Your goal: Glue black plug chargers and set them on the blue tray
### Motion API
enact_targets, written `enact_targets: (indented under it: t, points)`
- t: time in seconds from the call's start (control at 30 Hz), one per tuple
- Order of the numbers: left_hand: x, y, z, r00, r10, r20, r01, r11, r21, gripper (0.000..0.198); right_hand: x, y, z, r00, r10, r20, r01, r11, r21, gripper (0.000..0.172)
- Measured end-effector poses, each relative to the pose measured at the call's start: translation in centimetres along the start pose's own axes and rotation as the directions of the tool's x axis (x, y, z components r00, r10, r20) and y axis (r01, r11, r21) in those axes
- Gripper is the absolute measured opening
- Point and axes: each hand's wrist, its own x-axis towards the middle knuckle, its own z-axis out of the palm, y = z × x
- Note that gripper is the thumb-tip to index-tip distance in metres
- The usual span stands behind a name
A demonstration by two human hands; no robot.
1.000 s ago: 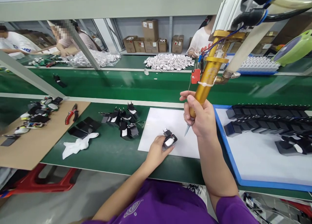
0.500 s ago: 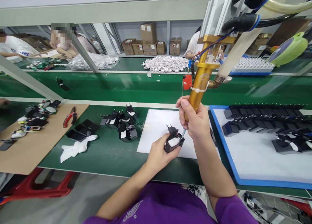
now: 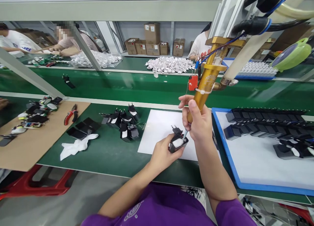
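Observation:
My left hand (image 3: 163, 154) grips a small black adapter housing (image 3: 177, 144) with a pale insert in its open top, held over a white sheet (image 3: 152, 131). A two-pin plug piece stands at its far edge. My right hand (image 3: 200, 121) is wrapped round the lower end of a gold dispensing tool (image 3: 206, 82), its index finger lifted away from the barrel. The tool's thin nozzle (image 3: 185, 134) reaches down to the housing's right side; its very tip is hard to make out.
Black adapter parts (image 3: 124, 122) lie left of the sheet. A blue-edged tray (image 3: 227, 154) with rows of housings stands right. Red-handled pliers (image 3: 70, 114) rest on brown board (image 3: 59, 131); a white glove (image 3: 77, 147) lies nearby. People sit across the bench.
The view has shifted slightly. My right index finger has lifted and stretched out from the gold tool. The nozzle has moved from the housing's right corner a little inward over the insert's edge.

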Motion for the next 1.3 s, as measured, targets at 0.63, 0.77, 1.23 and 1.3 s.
enact_targets:
  t: [0.63,0.77,1.23,1.3]
  points:
    - [1.3,1.1,2.0,0.999,0.031,0.027,-0.028,0.994,-0.104,0.034,0.0,0.0,0.3,1.0,-0.018,-0.022,0.018,1.0,-0.008,0.04]
    - [3.4,-0.7,2.0,0.985,0.005,0.173,-0.022,0.995,0.097,0.042,0.5,0.0,-0.3,0.998,-0.044,-0.041,0.045,0.999,0.026,0.048]
    - [1.3,-6.1,-7.3,0.987,0.143,-0.073,-0.042,0.669,0.742,0.078,1.3,0.5,-1.6,0.985,-0.065,-0.159,0.058,0.997,-0.046,0.051]
    - [1.1,-6.8,-10.3,0.994,0.094,-0.053,-0.008,0.557,0.831,0.087,1.3,0.5,-1.5,0.983,-0.07,-0.17,0.062,0.997,-0.052,0.05]
